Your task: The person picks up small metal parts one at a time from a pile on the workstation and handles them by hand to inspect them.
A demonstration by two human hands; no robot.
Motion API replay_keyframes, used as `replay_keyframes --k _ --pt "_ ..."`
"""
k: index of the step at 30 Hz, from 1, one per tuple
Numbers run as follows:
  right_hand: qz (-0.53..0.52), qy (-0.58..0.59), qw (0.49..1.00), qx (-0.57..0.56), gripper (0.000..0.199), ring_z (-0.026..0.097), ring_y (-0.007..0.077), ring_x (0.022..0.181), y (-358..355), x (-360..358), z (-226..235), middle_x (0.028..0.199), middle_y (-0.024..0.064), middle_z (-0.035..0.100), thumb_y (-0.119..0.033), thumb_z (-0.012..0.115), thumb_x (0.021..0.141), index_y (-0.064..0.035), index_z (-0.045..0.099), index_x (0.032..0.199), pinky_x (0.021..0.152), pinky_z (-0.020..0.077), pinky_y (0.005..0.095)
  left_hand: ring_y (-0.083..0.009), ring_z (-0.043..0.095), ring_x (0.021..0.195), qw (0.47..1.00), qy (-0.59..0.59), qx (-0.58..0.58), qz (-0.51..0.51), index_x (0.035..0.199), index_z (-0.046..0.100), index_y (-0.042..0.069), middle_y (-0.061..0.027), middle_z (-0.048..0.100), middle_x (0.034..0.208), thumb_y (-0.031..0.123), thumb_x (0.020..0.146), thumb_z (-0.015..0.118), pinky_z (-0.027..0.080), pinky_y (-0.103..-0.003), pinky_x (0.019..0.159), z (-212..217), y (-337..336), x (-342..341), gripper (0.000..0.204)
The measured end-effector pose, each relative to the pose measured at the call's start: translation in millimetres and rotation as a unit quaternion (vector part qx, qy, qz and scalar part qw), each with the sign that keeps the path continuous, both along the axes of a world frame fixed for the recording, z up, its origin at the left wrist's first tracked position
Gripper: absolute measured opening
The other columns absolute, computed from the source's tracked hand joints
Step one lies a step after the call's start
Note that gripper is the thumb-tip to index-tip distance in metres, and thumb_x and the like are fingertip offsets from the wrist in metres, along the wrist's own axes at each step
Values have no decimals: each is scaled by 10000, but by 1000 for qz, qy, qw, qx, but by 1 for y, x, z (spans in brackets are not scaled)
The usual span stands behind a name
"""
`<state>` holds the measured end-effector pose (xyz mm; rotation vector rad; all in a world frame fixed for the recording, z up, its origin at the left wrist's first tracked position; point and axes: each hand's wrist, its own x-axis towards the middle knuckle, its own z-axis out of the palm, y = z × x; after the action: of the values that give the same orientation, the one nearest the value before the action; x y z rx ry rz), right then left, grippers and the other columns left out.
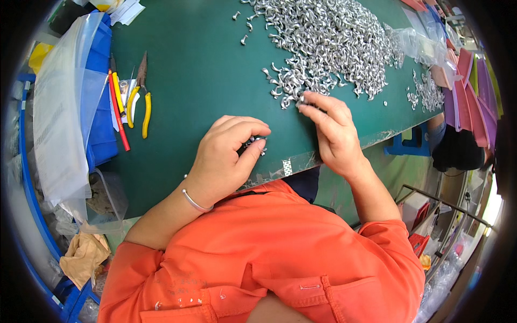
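Observation:
A large heap of small, shiny, curved metal parts (328,43) is spread over the far middle of the green table (177,70). My left hand (229,148) is curled near the table's front edge, closed around a few of the small metal parts (262,146) that peek out between thumb and fingers. My right hand (334,126) reaches to the near edge of the heap. Its thumb and fingertips are pinched together on one of the curved metal parts (301,100). Fingers partly hide what each hand holds.
Yellow-handled pliers (145,110), a red pen (118,113) and a yellow tool lie at the left, beside a blue bin (102,129) with plastic sheets. A smaller pile of metal pieces (428,94) and clear bags (420,46) sit at the right. Another person (458,148) is partly visible there.

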<state>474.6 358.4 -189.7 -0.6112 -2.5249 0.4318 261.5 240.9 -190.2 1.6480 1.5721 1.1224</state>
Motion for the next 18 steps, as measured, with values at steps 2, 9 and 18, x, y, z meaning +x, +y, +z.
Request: replay_keyframes --k 2,9,18 --pt "-28 50 997 -48 385 587 328 1017 -8 3 0 1151 152 624 110 543 735 -8 640 1088 890 461 395 -227 633 955 1000 -5 -7 3 948 664 29 -70 695 1000 6 817 648 475 -322 858 0 0 0 134" --pt "-44 67 994 -67 376 595 332 1024 -24 5 -2 1109 169 628 143 531 739 5 637 1071 909 470 381 -217 634 925 1000 5 -16 4 930 668 27 -73 696 987 8 823 642 476 -310 841 3 2 1 112" --pt "-182 13 982 -48 247 552 260 876 -28 13 -3 915 70 599 -77 767 712 -67 654 932 759 409 360 -194 626 915 999 14 -26 16 940 685 32 -71 690 978 9 832 640 480 -290 817 1 2 3 119"
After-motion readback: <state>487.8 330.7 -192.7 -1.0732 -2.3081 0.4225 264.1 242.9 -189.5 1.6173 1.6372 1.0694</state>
